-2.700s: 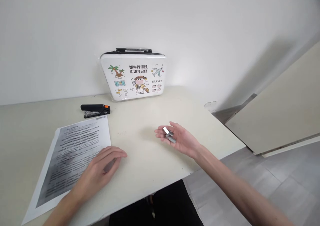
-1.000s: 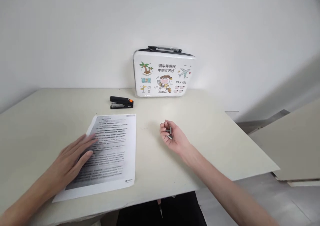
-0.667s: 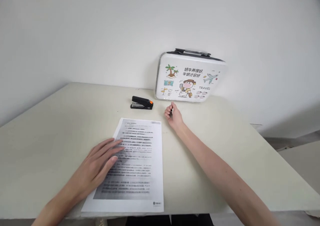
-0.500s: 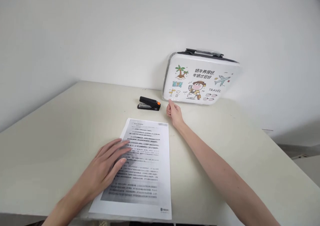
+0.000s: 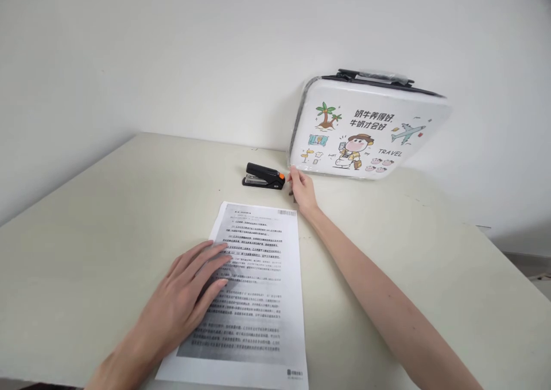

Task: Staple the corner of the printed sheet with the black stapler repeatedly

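A printed sheet of paper point(image 5: 258, 315) lies on the table in front of me. My left hand point(image 5: 185, 292) rests flat across its left part, fingers spread and holding nothing. Farther back stands a black stapler point(image 5: 263, 176) with an orange button at its right end. My right hand point(image 5: 303, 192) is just right of that end, by the lower left corner of a white case point(image 5: 365, 128) with cartoon prints. Its fingers are curled in, and what they hold, if anything, is hidden. Whether it touches the stapler or the case I cannot tell.
The white case leans at the back against the wall point(image 5: 193, 51), its black handle on top. The pale table point(image 5: 107, 223) meets the wall behind the stapler. Its right edge runs toward the lower right, past my right forearm.
My right hand has shifted slightly left, closer to the stapler's orange end. My left hand stays on the paper. The whole view has shifted a little, and the case looks larger.
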A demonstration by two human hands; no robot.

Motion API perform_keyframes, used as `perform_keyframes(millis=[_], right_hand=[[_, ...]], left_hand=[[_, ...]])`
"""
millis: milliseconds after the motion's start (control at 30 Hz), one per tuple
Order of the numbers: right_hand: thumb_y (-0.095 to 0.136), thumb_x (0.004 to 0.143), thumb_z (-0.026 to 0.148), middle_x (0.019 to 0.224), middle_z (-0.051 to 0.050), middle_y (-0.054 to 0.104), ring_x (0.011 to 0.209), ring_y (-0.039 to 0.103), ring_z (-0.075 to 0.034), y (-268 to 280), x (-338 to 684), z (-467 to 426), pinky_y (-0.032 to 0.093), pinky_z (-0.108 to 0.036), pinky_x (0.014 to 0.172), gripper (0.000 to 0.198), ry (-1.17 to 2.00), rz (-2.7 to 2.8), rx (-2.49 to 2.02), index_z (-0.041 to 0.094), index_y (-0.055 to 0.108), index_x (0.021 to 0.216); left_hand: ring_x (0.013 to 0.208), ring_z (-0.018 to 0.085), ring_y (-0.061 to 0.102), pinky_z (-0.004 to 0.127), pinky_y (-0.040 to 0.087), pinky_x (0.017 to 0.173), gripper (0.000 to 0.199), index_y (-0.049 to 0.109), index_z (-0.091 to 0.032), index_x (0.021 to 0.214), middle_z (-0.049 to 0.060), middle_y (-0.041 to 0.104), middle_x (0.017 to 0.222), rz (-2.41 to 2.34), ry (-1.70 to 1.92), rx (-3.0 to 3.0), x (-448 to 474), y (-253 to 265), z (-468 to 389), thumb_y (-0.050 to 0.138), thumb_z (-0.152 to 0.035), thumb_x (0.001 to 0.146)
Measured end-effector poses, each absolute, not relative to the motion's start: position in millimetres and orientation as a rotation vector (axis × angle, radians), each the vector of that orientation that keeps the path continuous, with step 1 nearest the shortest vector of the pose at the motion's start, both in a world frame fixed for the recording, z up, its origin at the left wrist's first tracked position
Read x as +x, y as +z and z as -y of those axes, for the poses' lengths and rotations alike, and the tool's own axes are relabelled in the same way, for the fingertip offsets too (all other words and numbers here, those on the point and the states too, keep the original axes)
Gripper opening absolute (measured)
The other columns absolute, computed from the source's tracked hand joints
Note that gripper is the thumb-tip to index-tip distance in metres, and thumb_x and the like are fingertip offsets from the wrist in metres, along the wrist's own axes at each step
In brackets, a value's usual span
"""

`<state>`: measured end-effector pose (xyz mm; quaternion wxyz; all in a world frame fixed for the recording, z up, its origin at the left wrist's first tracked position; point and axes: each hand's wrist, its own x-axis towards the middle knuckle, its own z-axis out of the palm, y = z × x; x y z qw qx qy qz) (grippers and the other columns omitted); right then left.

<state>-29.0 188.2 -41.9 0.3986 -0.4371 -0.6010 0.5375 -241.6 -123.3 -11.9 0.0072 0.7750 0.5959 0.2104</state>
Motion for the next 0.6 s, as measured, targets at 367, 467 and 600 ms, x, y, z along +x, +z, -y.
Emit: perform_keyframes(millis=[367, 467, 600], right_hand=[[0.060, 0.088, 0.082, 0.080, -0.002, 0.069, 0.075, 0.067, -0.016, -54, -26, -191, 0.060, -0.032, 0.078, 0.057, 1.281, 1.126, -0.784, 0.025, 0.066, 0.083], [0.062, 0.087, 0.081, 0.086, -0.004, 0.071, 0.084, 0.071, -0.018, -58, -17, -190, 0.063, -0.035, 0.087, 0.056, 1.299, 1.096, -0.785, 0.025, 0.065, 0.084], [0.058, 0.089, 0.078, 0.097, -0.007, 0.072, 0.100, 0.073, -0.022, -61, 8, -184, 0.061, -0.040, 0.097, 0.054, 1.264, 1.153, -0.828, 0.025, 0.064, 0.089]], left_hand=[[0.148, 0.030, 0.049, 0.052, 0.046, 0.120, 0.040, 0.063, -0.028, 0.143, 0.003, 0.060, 0.155, -1.899, 0.623, 2.445, -240, -12, 124, 0.047, -0.046, 0.110], [0.148, 0.030, 0.049, 0.052, 0.045, 0.121, 0.041, 0.063, -0.028, 0.143, 0.002, 0.061, 0.154, -1.896, 0.616, 2.448, -239, -11, 124, 0.047, -0.047, 0.110], [0.148, 0.029, 0.049, 0.052, 0.045, 0.121, 0.041, 0.063, -0.029, 0.143, 0.002, 0.061, 0.154, -1.904, 0.626, 2.435, -238, -10, 123, 0.046, -0.048, 0.110]])
